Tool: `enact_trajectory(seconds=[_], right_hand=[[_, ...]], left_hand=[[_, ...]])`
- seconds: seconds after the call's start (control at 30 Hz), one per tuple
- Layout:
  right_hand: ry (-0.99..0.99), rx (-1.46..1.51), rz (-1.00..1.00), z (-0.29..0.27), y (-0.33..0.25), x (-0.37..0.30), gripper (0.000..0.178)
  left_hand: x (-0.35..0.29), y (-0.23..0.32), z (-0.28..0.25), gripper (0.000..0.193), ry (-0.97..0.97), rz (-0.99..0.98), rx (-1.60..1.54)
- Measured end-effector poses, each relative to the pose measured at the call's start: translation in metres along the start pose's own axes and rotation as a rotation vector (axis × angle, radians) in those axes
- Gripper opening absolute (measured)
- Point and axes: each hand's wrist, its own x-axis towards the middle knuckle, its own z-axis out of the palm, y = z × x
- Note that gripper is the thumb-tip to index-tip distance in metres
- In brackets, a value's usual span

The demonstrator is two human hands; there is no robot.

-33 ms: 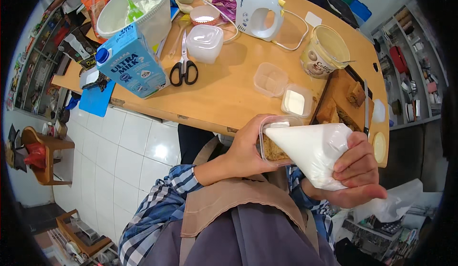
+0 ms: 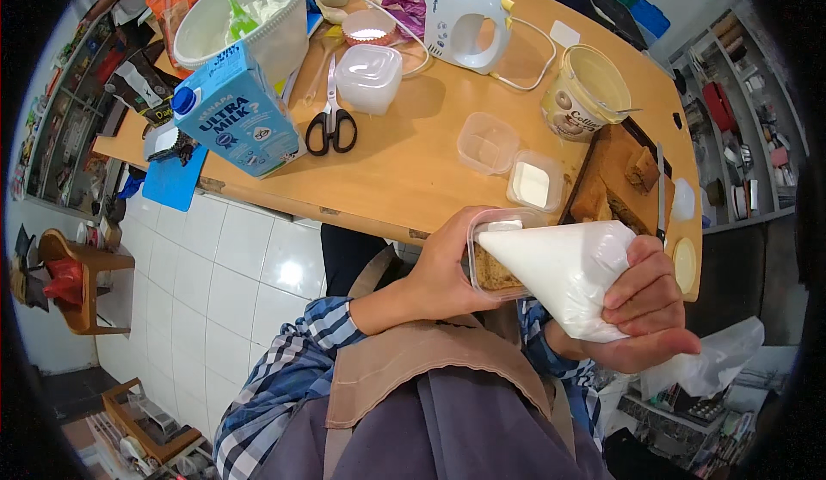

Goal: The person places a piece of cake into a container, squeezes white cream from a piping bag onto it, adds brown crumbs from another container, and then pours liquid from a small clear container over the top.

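My left hand [image 2: 449, 269] is wrapped round a small clear plastic tub [image 2: 475, 256], held up off the table near my apron. Inside lies a piece of brown cake [image 2: 497, 275], with a strip of white cream [image 2: 506, 224] along the far side. A full piping bag [image 2: 564, 265] of white cream is squeezed in my right hand [image 2: 641, 312], its tip pointing into the tub over that cream. The bag's loose plastic end [image 2: 727, 360] trails out behind the hand. Just beyond stands another clear tub [image 2: 533, 183] with a smooth white top, beside an uncovered clear tub [image 2: 488, 143].
Cut cake [image 2: 641, 170] and a long knife [image 2: 661, 192] lie on a board at the right, near a cream-coloured bucket [image 2: 585, 93]. Farther off are a hand mixer [image 2: 465, 15], scissors [image 2: 331, 123], a milk carton [image 2: 237, 114] and a white mixing bowl [image 2: 284, 37]. Another person sits beyond the table.
Hardly anything differs. My right hand and the loose end of the piping bag have shifted very slightly; the tub stays in place.
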Motion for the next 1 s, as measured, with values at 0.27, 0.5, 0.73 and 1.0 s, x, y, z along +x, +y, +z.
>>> enact_trajectory(seconds=[0.27,0.5,0.73,1.0], right_hand=[[-0.095,0.117,0.119,-0.017,0.000,0.007,0.062],[-0.035,0.211,0.201,-0.020,0.000,0.008,0.063],[-0.033,0.268,0.360,-0.026,-0.004,0.013,0.066],[0.022,0.358,0.434,-0.025,-0.003,0.014,0.064]], left_hand=[[-0.001,-0.004,0.001,0.079,-0.018,0.039,-0.005],[0.000,-0.001,-0.004,0.077,-0.068,0.039,-0.006],[0.001,-0.002,-0.010,0.077,-0.149,-0.010,-0.017],[0.000,-0.005,-0.012,0.080,-0.185,0.028,-0.012]])
